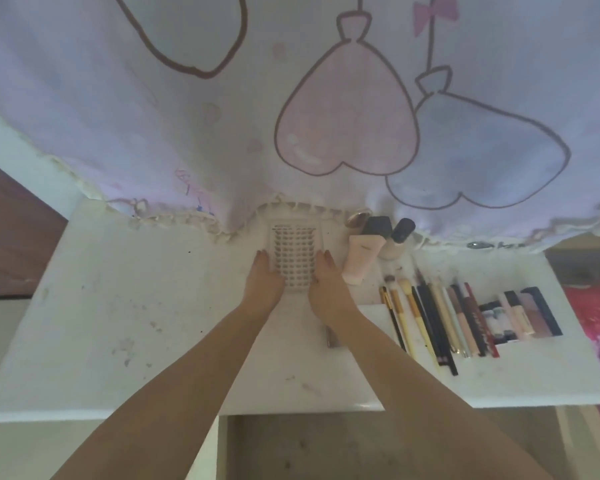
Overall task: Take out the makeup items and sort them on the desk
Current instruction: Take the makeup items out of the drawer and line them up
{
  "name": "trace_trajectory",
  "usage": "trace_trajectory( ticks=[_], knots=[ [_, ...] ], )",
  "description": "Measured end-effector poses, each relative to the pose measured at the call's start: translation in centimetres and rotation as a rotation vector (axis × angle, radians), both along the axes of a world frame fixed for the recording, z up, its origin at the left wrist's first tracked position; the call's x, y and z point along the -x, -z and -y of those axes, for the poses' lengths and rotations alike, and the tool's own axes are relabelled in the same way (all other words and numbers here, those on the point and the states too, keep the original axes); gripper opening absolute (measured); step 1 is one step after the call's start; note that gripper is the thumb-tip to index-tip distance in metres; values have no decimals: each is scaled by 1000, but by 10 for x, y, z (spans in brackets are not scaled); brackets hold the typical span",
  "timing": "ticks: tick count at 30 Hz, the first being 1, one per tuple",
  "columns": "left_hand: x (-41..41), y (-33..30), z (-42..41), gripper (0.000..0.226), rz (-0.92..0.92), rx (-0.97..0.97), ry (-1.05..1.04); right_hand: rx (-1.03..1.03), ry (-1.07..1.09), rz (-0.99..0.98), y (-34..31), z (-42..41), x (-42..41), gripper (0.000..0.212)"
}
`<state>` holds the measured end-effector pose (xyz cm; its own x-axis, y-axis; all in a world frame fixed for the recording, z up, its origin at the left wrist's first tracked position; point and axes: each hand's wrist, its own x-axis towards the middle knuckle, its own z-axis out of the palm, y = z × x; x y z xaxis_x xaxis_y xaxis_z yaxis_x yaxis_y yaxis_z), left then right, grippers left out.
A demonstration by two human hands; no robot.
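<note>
A big pale curtain (222,116) fills the top of my view, printed with a pink heart-shaped bag and a bluish one, its frilled hem draping onto the back of the desk (118,306) and covering the far end of what I'm handling. The white desk is scuffed and speckled with marks on the left.

Dead centre, both my arms reach forward to a clear flat lash tray (294,258), rows of small lash clusters showing through it. There's tiny print along its top edge, too blurred for me to read. My left hand (262,284) lies along its left side, fingers straight and together, touching the edge; my right hand (328,285) does the same on the right side, fingers straight, resting against it.

Just right of the tray, a pink tube (359,259) with a dark cap lies on the desk, writing on it unreadable. Beside it stands a small bottle (397,240) with a dark cap, and a little rounded compact (356,217) sits behind them at the hem.

Further right, a neat row of brushes and pencils (426,317) lies side by side, then a group of slim sticks and flat palettes (520,318). A small dark item (331,336) sits near my right wrist; I can't tell what it is.
</note>
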<state>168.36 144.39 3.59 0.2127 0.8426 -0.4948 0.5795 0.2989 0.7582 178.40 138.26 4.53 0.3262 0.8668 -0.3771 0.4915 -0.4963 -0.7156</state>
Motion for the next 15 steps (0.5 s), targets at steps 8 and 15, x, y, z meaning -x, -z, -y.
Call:
trace_trajectory(
  ticks=[8, 15],
  knots=[
    [67, -4, 132, 47, 23, 3, -96, 107, 179, -588, -26, 176, -49, 30],
    [86, 17, 306, 25, 178, 810, -178, 577, 401, -875, 20, 358, -59, 20]
  ],
)
